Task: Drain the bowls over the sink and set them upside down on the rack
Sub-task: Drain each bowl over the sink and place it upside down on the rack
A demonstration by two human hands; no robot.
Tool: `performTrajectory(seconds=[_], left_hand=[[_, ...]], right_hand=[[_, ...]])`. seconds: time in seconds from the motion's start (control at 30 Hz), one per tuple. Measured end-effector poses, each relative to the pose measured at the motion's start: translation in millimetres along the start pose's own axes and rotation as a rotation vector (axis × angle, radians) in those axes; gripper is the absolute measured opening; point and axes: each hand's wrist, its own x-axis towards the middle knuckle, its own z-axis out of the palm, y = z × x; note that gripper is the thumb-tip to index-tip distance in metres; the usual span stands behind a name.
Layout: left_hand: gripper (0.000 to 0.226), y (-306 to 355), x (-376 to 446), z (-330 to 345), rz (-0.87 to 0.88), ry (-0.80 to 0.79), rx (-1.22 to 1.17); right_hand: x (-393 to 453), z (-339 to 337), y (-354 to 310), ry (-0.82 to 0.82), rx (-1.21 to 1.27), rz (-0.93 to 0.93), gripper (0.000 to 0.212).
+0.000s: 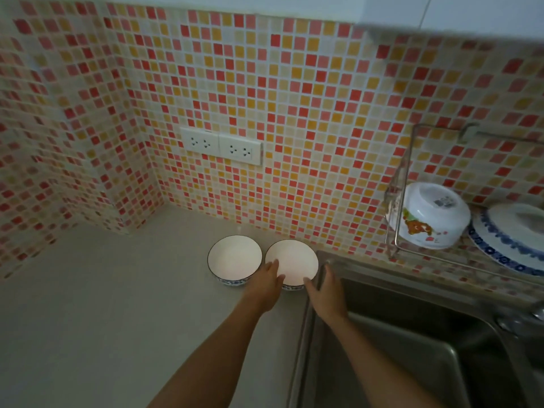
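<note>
Grey counter [117,304] under mosaic tile, head view: two bowls sitting upright, touching, just left of the sink [412,334]. Left hand [265,287] and right hand [325,293] are closing on the right bowl [294,262], fingers straight, holding nothing. Left bowl [234,257] is waiting. Step looks like pickup; next, lifting level, tipping over sink, inverting onto rack [403,184].

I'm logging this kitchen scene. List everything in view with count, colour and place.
bowls: two, white with blue-patterned outsides, upright, side by side on the counter left of the sink
counter: one, pale grey
sink: one, steel, right
rack: one, wire, behind the sink
printed bowl: one, white, upside down on the rack
plate: one, white, blue rim, far right
sockets: two, white, on the tiled wall
left hand: fingers on the right bowl's rim
right hand: beside that bowl
</note>
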Motion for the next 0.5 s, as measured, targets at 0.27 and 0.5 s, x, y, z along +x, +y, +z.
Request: performTrajectory(seconds=[0.27,0.5], left_hand=[[0.047,-15,21,21,-0.02,-0.038,-0.035],[0.062,-4,13,25,-0.076,0.038,-0.248]], right_hand=[[44,51,-6,-0.226,0.368,0.501,0.057],[31,41,-12,-0.187,0.416,0.521,0.036]])
